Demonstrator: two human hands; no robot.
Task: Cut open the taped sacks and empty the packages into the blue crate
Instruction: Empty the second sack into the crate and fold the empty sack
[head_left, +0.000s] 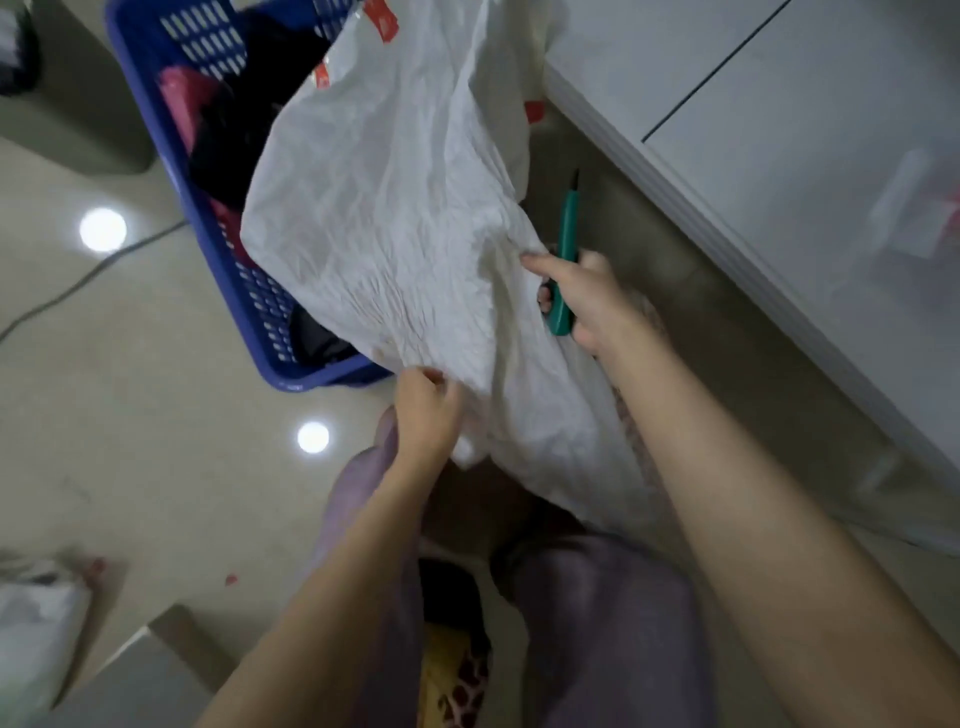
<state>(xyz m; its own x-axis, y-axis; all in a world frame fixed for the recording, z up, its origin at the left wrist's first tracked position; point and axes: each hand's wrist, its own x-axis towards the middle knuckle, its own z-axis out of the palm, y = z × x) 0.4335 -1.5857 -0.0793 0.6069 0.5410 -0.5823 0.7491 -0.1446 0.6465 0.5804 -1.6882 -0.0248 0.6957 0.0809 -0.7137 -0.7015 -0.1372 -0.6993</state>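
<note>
The person's bare forearms (753, 519) and the purple trousers (597, 623) fill the bottom of the view, reaching out over a glossy beige floor (130, 415). A big, crumpled white sack (395, 208) is held up in the middle, tilted with its far end over the blue crate (249, 291) and its near end hanging down towards the knees. To the right stands a white cabinet (779, 104), close beside the sack. The crate sits on the floor to the left, partly hidden under the sack, and it holds black packages (244, 135) and a pink one (182, 88). The left hand (426, 415) pinches the sack's lower edge, with the fingers curled into the plastic. The right hand (587, 296) is wrapped round a green knife (563, 239) with the blade end pointing away from the person, and one outstretched finger touches a fold on the sack's right side. Scraps of red tape (382, 13) cling to the sack's far end above the crate.
</note>
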